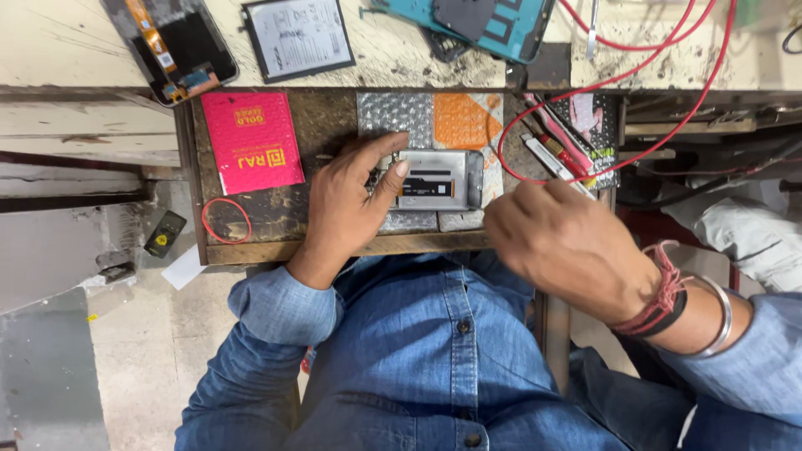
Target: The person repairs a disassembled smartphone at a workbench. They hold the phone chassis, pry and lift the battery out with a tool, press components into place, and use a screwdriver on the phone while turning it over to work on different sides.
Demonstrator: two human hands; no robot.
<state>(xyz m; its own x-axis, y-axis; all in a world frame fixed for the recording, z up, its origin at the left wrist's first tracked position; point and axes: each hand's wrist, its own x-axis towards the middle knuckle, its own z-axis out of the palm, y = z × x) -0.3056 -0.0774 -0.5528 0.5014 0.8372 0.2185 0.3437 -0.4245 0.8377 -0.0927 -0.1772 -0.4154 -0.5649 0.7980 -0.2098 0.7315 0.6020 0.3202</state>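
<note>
A red rubber band (pixel 225 220) and a pink booklet (pixel 252 140) lie on the table (pixel 326 125) at left. The left hand (pixel 351 196) presses an opened phone (pixel 439 179) flat at the centre, grip loose with thumb on its edge. The right hand (pixel 564 242) hovers just beside it, fingers curled; whether it grips anything cannot be told.

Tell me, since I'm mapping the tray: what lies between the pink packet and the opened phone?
In the head view, the left hand lies between the pink packet and the phone, its fingers resting on the phone's left end.
</note>
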